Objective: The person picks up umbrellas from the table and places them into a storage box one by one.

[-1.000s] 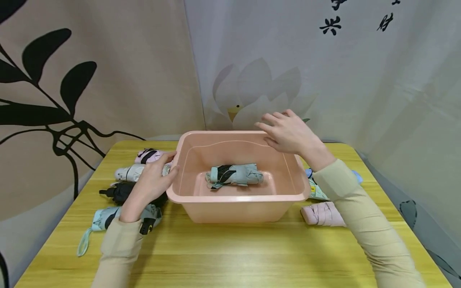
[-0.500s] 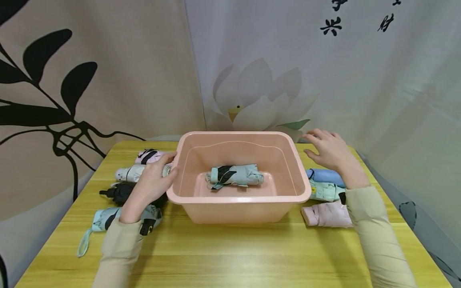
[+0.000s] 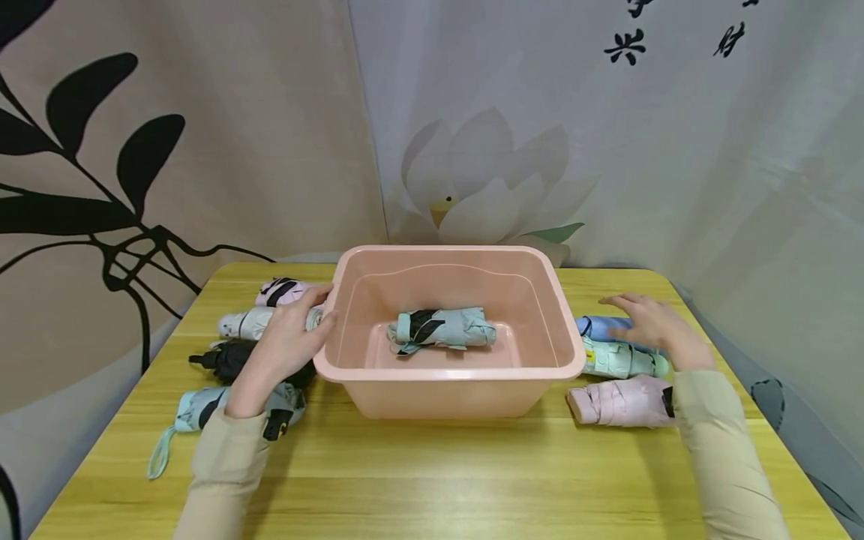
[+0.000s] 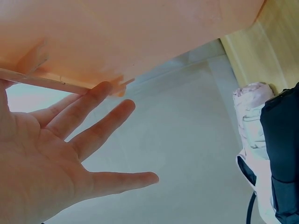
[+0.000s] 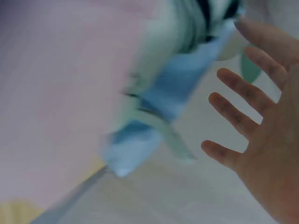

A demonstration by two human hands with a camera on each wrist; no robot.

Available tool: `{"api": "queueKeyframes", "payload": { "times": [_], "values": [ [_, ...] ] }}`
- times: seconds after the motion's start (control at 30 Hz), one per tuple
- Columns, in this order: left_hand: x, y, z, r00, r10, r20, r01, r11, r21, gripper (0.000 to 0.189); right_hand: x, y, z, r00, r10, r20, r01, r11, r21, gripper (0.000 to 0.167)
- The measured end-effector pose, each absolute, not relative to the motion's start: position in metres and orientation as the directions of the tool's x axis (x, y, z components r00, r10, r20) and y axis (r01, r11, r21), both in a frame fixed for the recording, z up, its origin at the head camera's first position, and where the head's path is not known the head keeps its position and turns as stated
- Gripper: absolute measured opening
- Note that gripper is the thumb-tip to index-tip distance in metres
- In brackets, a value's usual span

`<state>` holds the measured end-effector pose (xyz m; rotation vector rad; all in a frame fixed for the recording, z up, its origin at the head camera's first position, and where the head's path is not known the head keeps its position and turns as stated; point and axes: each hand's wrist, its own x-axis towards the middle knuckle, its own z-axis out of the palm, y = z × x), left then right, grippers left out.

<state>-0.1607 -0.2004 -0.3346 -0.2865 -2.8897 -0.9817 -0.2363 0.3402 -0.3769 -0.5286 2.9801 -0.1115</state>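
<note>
A pink plastic basin [image 3: 445,373] stands mid-table with a folded light-blue umbrella [image 3: 451,328] lying inside. My left hand [image 3: 292,336] rests at the basin's left rim; in the left wrist view its fingers [image 4: 100,133] are spread and fairly straight, some touching under the rim. Over on the right, my right hand [image 3: 651,326] hovers with spread fingers [image 5: 243,86], holding nothing, above a folded blue umbrella [image 3: 599,328]. In front of that one lie a mint-green umbrella [image 3: 617,360] and a pale pink umbrella [image 3: 624,403], both folded. The right wrist view shows these umbrellas blurred.
Left of the basin lies a column of folded umbrellas: lavender [image 3: 282,291], white [image 3: 244,324], black [image 3: 229,361] and grey-blue [image 3: 196,409] with a wrist loop. My left forearm partly covers them. The wooden table [image 3: 432,480] backs onto a printed curtain [image 3: 486,90].
My right hand has gone from above the basin's back right corner rightward and then down toward the blue umbrella. The left hand stays at the rim, and the umbrella in the basin has not moved.
</note>
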Motion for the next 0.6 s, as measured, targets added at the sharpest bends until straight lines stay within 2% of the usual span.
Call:
{"api": "queueKeyframes", "payload": {
  "times": [0.3,0.6],
  "values": [
    [-0.161,-0.201,-0.335,-0.979,0.151,0.136,0.203,0.778,0.595,0.056,-0.242,0.35,-0.391,-0.934,-0.324,-0.148,-0.303,0.941,-0.149,0.064],
    [-0.16,-0.2,-0.334,-0.979,0.152,0.136,0.203,0.776,0.597,0.056,-0.251,0.347,-0.396,-0.914,-0.34,-0.219,-0.308,0.936,-0.17,0.058]
  ]
}}
